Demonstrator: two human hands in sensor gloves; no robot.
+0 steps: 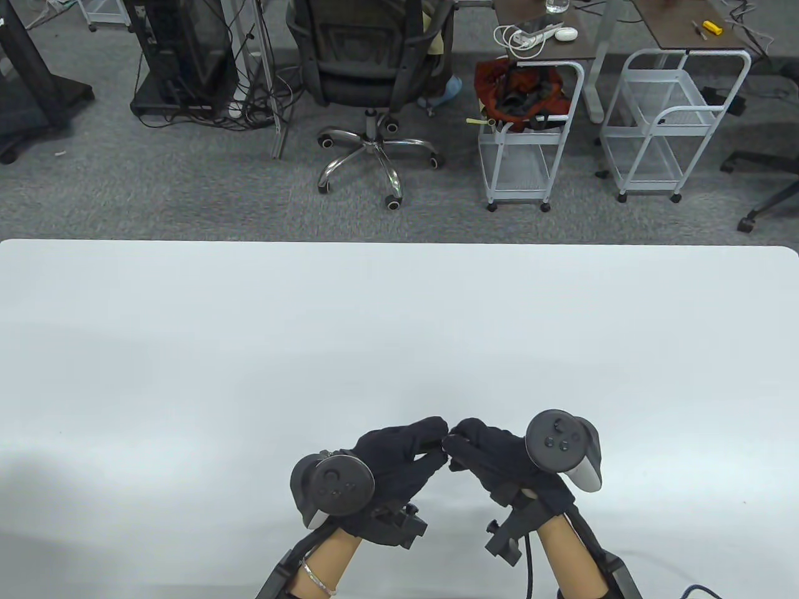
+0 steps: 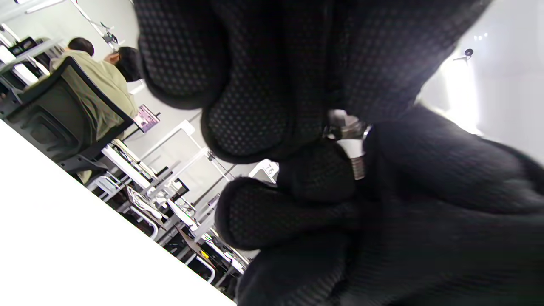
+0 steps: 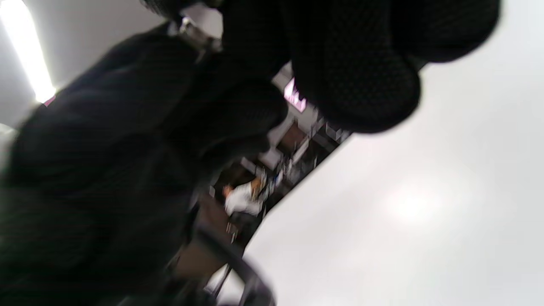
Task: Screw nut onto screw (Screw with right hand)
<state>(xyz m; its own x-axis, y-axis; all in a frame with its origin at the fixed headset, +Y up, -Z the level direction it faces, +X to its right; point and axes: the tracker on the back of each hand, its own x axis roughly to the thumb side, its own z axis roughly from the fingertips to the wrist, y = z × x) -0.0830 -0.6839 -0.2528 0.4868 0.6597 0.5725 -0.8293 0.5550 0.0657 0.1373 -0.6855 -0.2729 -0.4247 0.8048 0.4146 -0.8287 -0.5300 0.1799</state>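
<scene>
Left wrist view alone: screw [image 2: 358, 163] threads between gloved fingers [image 2: 250, 127]

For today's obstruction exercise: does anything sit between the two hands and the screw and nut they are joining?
Nothing visible does. The left hand and right hand meet fingertip to fingertip above the table, and the left wrist view shows the threaded screw already pinched among gloved fingers.

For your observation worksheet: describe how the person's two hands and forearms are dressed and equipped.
Left hand and right hand wear black dotted-knit gloves, each with a round dark tracker on the back. Forearms are bare; a silver bracelet circles the left wrist. Black brackets and cables run along both wrists.
</scene>
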